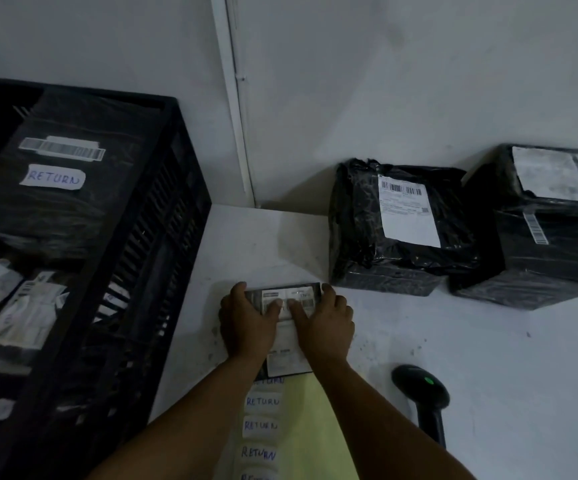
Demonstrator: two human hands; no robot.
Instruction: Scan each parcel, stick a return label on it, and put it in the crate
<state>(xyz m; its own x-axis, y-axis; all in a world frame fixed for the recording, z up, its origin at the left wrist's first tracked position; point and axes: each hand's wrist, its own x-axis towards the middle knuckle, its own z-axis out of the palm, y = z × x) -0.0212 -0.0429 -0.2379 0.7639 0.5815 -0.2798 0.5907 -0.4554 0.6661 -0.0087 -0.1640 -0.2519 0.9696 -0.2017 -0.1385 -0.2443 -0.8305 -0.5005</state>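
Observation:
A small flat black parcel (285,341) with a white shipping label lies on the white table in front of me. My left hand (246,322) grips its left edge, and my right hand (325,323) grips its right edge. Both thumbs press on the label. Just below the parcel lies a yellow sheet (310,427) with several white RETURN labels (261,426) in a column. The black crate (162,258) stands to the left and holds several black parcels, one marked RETURN (51,176). A black barcode scanner (422,393) lies on the table to the right of my right forearm.
Two wrapped black parcels stand against the wall at the back right: one with a large white label (401,226) and a stack of two further right (544,237). Bare white table (488,341) shows between them and the scanner.

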